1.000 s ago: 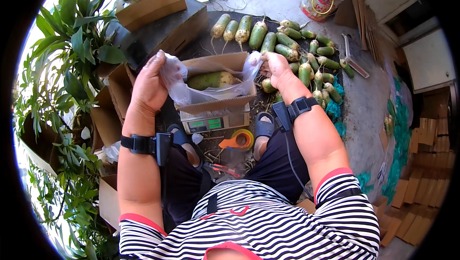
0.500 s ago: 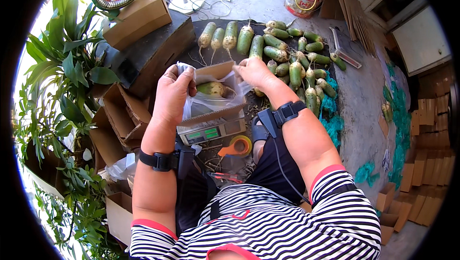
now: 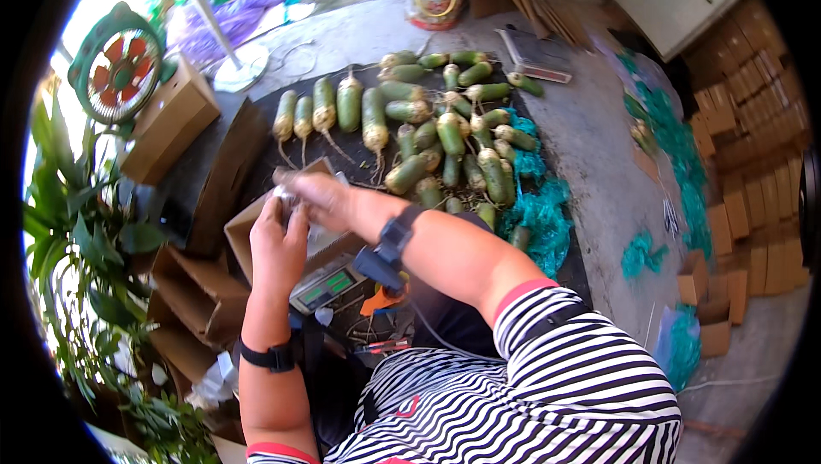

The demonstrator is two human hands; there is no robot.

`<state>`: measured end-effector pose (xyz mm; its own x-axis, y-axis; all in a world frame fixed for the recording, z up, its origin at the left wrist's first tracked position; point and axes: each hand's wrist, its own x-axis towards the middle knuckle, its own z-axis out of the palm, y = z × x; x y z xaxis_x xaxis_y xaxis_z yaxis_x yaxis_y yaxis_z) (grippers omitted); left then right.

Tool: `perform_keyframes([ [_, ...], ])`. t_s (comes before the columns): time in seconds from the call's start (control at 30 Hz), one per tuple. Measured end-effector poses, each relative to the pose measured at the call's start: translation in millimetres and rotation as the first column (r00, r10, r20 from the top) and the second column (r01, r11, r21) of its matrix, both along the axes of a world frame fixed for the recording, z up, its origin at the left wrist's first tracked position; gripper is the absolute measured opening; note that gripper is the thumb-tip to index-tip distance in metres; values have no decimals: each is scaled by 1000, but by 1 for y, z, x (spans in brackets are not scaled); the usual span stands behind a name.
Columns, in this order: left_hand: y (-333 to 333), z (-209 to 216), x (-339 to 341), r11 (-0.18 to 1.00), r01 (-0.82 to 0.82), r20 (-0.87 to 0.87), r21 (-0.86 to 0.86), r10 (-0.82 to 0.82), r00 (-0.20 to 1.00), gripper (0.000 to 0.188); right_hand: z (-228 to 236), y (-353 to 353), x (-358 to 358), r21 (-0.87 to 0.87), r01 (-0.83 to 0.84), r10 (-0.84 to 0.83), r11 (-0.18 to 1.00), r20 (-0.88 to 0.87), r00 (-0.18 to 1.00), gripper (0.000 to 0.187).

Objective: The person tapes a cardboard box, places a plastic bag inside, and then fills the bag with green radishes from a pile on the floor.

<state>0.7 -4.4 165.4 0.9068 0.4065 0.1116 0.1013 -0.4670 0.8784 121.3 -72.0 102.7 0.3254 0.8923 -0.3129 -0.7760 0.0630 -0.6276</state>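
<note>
My left hand [image 3: 277, 240] and my right hand [image 3: 318, 197] meet above an open cardboard box [image 3: 240, 248]. Between my left fingers and thumb is gathered a bit of the clear plastic bag [image 3: 286, 199]. The right fingers, a little blurred, close on the same bunched plastic. My hands and right forearm hide most of the box's inside, so the green radish in it does not show. Under the box sits a digital scale [image 3: 329, 286] with lit green displays. Beyond my hands, several green radishes [image 3: 374, 122] lie in a row and a heap on a dark mat.
An orange tape roll [image 3: 381, 301] lies beside the scale. Empty cardboard boxes [image 3: 198, 293] stand at my left, near leafy plants [image 3: 68, 250]. A fan [image 3: 120, 75] rests on a box at the far left. Teal plastic netting [image 3: 543, 224] lies right of the heap.
My right hand has moved left to meet my left hand, and the bag's spread edges are now bunched together. The view has turned, so the box and scale appear further left and tilted.
</note>
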Motion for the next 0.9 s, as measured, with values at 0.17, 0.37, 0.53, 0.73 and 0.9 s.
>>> perform_keyframes([
  [0.17, -2, 0, 8, 907, 7, -9, -421, -12, 1000, 11, -16, -9, 7, 65, -220, 217, 973, 41, 975, 55],
  [0.37, 4, 0, 6, 711, -39, -157, -702, -102, 982, 38, 5, -2, 4, 126, 228, -173, 966, -343, 923, 46],
  [0.53, 34, -51, 13, 634, -301, -339, -713, 66, 939, 31, 3, 10, 12, 147, 501, -385, 853, -470, 794, 39],
  [0.73, 26, -64, 16, 770, -126, -243, -626, -38, 969, 36, 0, 12, -8, 183, 415, -414, 891, -46, 909, 41],
  [0.9, 23, -70, 20, 681, -95, -151, -726, -22, 988, 36, -1, 10, -2, 249, 340, -362, 907, 48, 931, 38],
])
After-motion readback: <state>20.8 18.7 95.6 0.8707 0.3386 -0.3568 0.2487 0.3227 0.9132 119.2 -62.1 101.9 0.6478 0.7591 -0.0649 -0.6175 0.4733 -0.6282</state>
